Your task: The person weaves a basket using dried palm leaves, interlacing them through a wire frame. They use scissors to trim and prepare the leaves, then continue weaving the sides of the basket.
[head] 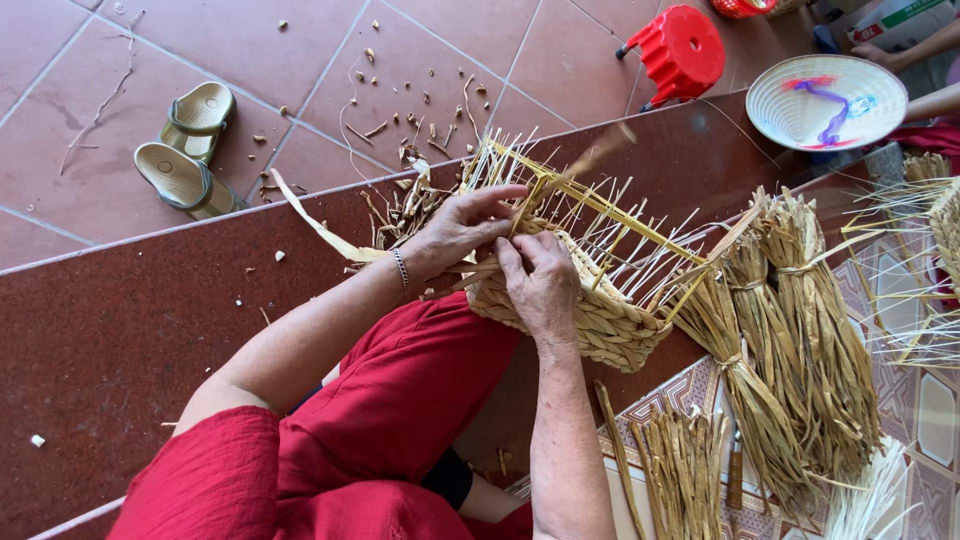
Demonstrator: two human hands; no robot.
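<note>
**Two hands weaving a half-made straw basket**

Nearest, red trousers (400, 400) are covering the person's lap. Just beyond, the half-woven basket (590, 300) is resting on the knee at the dark red step's (120, 330) edge. The right hand (540, 285) is pressing on the woven rim, fingers held together. The left hand (460, 230), wearing a bracelet (401, 268), is pinching a straw strand (525, 205) among the upright stakes. Tied straw bundles (790, 340) are lying to the right. Farther off, sandals (190, 150), a red stool (680, 50) and a conical hat (825, 100) are sitting on the tiles.
</note>
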